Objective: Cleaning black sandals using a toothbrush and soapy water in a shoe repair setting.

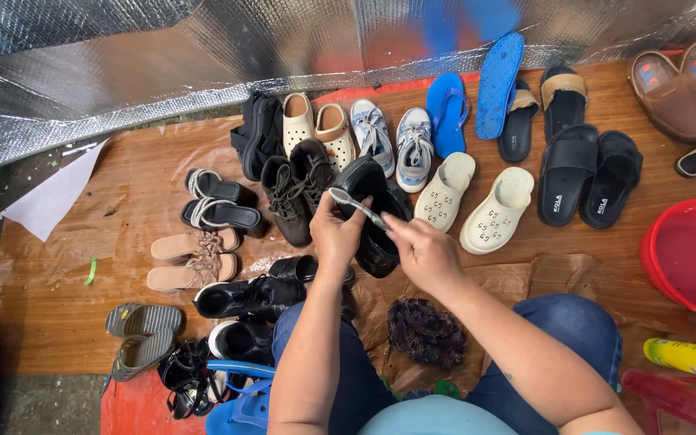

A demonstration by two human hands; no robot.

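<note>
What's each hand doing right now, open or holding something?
Left hand: closed on the black shoe.
Right hand: closed on the toothbrush, bristle end against the shoe.

surface: brown plastic-covered floor sheet | laid on it: cream clogs, black slides, blue flip-flops, tan sandals, red basin, dark rag
</note>
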